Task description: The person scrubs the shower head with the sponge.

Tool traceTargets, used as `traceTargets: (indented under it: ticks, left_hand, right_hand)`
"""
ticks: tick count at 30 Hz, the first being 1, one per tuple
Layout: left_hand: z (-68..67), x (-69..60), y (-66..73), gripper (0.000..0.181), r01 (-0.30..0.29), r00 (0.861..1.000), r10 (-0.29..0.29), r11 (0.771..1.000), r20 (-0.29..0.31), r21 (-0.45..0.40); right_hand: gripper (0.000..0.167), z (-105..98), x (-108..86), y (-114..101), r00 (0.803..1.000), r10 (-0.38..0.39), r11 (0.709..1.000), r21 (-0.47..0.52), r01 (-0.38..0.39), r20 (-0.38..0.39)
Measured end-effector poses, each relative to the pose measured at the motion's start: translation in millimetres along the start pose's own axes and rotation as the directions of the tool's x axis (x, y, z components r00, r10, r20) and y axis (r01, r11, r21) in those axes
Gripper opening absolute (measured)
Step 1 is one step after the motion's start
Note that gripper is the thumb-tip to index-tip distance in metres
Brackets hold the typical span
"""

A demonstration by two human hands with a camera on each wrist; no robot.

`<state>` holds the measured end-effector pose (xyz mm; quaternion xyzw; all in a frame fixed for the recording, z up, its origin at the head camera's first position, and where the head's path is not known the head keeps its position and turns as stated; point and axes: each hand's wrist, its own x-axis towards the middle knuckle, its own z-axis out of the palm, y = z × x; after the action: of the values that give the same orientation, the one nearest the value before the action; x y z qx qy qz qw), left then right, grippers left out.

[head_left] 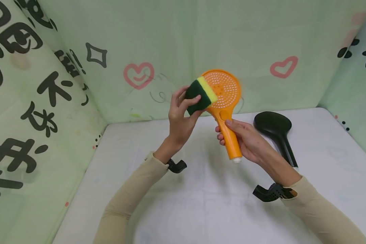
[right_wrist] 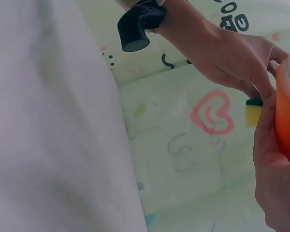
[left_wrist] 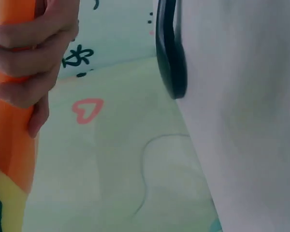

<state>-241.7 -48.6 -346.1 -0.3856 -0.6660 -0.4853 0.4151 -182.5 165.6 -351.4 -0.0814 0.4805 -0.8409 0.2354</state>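
In the head view an orange shower head is held up above the table, its perforated face toward me. My right hand grips its handle, the thumb lying near the button. My left hand holds a green and yellow sponge, whose yellow side meets the left part of the shower head's face. In the left wrist view the right hand's fingers wrap round the orange handle. The right wrist view has the sponge partly hidden behind my hands.
A black shower head lies on the white table at the right, beyond my right forearm. Pale green printed cloth walls stand at the back and on both sides. Each wrist wears a black camera mount.
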Motion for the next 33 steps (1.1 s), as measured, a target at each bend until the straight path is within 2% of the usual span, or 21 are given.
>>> traceTargets:
  ticks: [2,4,7,10,13,15,17,20,22,24,28,31,33]
  left_hand:
    - [2.1,-4.8,0.3,0.032,-0.079,0.995,0.077,0.996,0.068,0.031]
    - [3.2,-8.5,-0.9,0.030,-0.142,0.982,0.135,0.989,0.135,0.046]
    - [-1.3,-7.1,-6.6,0.028,-0.222,0.962,0.199,0.969,0.188,0.112]
    - [-13.6,3.6,-16.8,0.027,-0.214,0.971,0.193,0.965,0.139,0.154]
    - [-25.2,13.5,-25.2,0.027,-0.155,0.987,0.144,0.975,0.077,0.158]
    - [-29.5,15.5,-26.9,0.027,-0.143,0.988,0.131,0.975,0.079,0.170]
    - [-29.7,12.6,-24.8,0.028,-0.176,0.979,0.153,0.967,0.132,0.185]
    - [-24.2,3.3,-18.8,0.028,-0.248,0.949,0.195,0.947,0.247,0.205]
    - [-21.3,-2.2,-16.2,0.030,-0.263,0.935,0.194,0.941,0.296,0.213]
    - [-21.2,-4.7,-16.9,0.032,-0.233,0.939,0.159,0.946,0.304,0.225]
    - [-33.0,1.3,-26.8,0.034,-0.087,0.966,0.028,0.972,0.258,0.217]
    - [-46.9,9.8,-34.4,0.036,-0.010,0.965,-0.037,0.984,0.260,0.177]
    - [-52.5,13.3,-34.6,0.037,-0.014,0.959,-0.036,0.985,0.282,0.173]
  right_hand:
    - [0.057,1,3.3,-1,1.000,-0.009,1.000,-0.002,0.009,-0.011]
    - [0.057,2,7.1,-2,1.000,-0.010,1.000,0.005,0.010,-0.016]
    - [0.056,3,9.8,-3,1.000,0.017,0.999,0.036,-0.017,-0.007]
    - [0.052,1,7.3,-4,0.998,0.060,0.996,0.067,-0.062,0.024]
    - [0.047,-4,2.2,-5,0.995,0.081,0.995,0.055,-0.084,0.049]
    - [0.046,-6,-0.3,-6,0.995,0.088,0.996,0.026,-0.089,0.037]
    - [0.047,-6,0.1,-5,0.996,0.086,0.996,-0.008,-0.086,0.008]
    - [0.052,-5,4.8,-3,0.996,0.082,0.996,-0.035,-0.084,-0.041]
    - [0.054,-4,8.5,-1,0.995,0.087,0.996,-0.032,-0.089,-0.054]
    - [0.055,-3,10.2,1,0.994,0.097,0.995,-0.032,-0.099,-0.059]
    - [0.059,-6,5.6,3,0.992,0.097,0.989,-0.104,-0.105,-0.076]
    - [0.059,-10,-0.2,3,0.995,0.071,0.974,-0.211,-0.085,-0.074]
    - [0.059,-10,-2.1,0,0.996,0.051,0.959,-0.274,-0.069,-0.072]
